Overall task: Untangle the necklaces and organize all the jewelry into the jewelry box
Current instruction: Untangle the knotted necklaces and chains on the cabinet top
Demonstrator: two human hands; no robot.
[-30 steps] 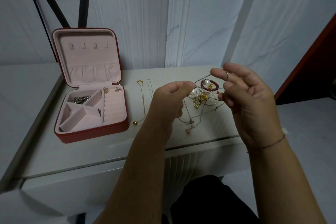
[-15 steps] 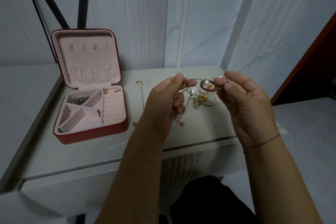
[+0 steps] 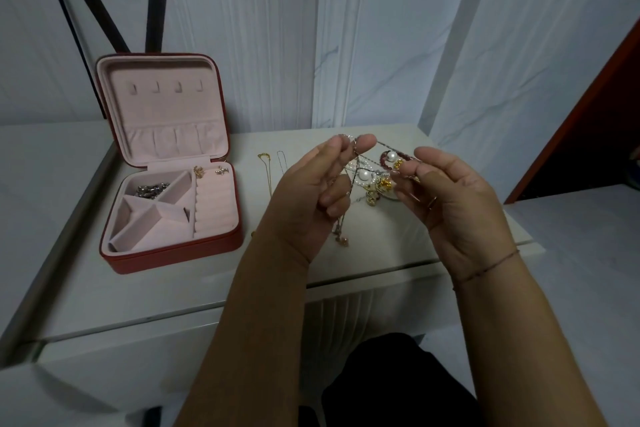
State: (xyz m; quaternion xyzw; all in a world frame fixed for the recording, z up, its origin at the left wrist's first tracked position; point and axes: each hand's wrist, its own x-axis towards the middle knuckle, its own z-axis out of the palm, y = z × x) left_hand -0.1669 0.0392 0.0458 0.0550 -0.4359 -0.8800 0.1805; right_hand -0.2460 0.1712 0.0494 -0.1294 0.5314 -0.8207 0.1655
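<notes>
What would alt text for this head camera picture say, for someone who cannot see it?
A left hand and a right hand pinch a thin necklace chain between their fingers above a tangled jewelry pile on a white table. An open red jewelry box with a few pieces inside sits to the left.

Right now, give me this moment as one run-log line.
phase: untangling | left hand: pinches chain | right hand: pinches same chain | jewelry box: open, lid up | jewelry pile: on table beyond hands
</notes>
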